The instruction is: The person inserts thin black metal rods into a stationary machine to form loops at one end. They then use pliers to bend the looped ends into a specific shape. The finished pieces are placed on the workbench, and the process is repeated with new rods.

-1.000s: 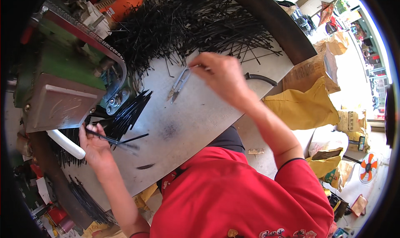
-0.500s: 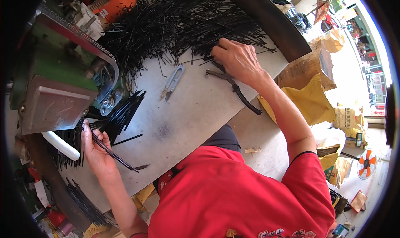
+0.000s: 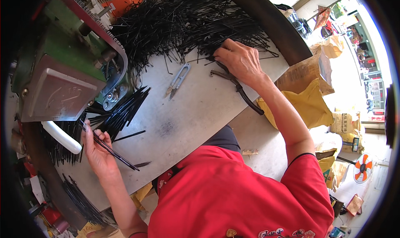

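Observation:
My left hand [image 3: 100,154] grips a few thin black rods [image 3: 114,154] between thumb and fingers, slanting down to the right beside the green machine [image 3: 71,63]. Below that machine lies a bundle of straight black rods [image 3: 129,111]. At the near edge of a big heap of thin black rods with small knobbed ends [image 3: 179,27], my right hand [image 3: 241,61] has its fingers curled down; what they pinch is hidden. Dark-handled pliers [image 3: 239,88] lie partly under this hand. Grey-blue thread snips [image 3: 179,80] rest on the table between the hands.
The grey table [image 3: 166,113] has a raised dark rim [image 3: 279,27] along its far right side. A white curved bar [image 3: 62,138] juts out under the machine. More black rods [image 3: 81,200] lie at the lower left. Yellow sacks [image 3: 306,102] and a fan [image 3: 363,168] stand to the right.
The whole view has shifted slightly, with the machine a little further right and up. Both hands keep nearly the same place and grip.

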Demonstrator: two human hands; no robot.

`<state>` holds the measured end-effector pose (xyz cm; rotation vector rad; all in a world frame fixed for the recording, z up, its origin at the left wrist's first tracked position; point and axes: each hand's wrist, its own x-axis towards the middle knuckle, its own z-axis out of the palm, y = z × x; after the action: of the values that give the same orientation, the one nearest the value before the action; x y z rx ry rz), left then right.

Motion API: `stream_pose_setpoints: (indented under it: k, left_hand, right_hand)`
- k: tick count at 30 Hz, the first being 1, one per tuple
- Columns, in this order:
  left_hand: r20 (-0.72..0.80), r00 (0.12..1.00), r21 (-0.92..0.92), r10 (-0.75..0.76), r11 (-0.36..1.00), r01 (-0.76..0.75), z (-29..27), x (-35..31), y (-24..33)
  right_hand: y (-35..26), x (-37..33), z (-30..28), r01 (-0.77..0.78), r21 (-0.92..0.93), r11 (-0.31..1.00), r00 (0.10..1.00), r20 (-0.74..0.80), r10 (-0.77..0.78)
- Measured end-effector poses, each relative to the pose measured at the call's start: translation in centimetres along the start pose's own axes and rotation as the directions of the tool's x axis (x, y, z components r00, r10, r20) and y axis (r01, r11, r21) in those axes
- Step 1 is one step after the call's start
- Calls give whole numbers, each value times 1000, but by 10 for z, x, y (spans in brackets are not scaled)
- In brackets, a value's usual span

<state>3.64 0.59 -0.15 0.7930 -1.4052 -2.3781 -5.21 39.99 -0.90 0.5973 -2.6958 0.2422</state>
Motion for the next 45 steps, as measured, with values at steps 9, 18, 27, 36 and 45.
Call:
stream_pose_setpoints:
  k: [9, 18, 27, 36, 45]
  left_hand:
    - [9, 999, -20, -31, 999, 32, 4, -8, 1]
    - [74, 995, -44, -62, 997, 65, -3, -8, -5]
    - [203, 972, 106, -114, 990, 94, 27, -3, -12]
    - [229, 973, 227, -12, 973, -41, 37, 10, -15]
    - [265, 964, 163, 20, 984, -65, 41, 13, -18]
  right_hand:
    - [-3, 0, 8, 6, 37, 999, 999, -40, -5]
    - [-14, 9, 0, 135, 7, 991, 981, -143, -132]
    - [-184, 59, -17, 96, 658, 747, 992, -127, -15]
    - [-217, 69, 39, -523, 847, 90, 849, 508, 148]
    - [-219, 71, 42, -523, 851, -45, 835, 522, 174]
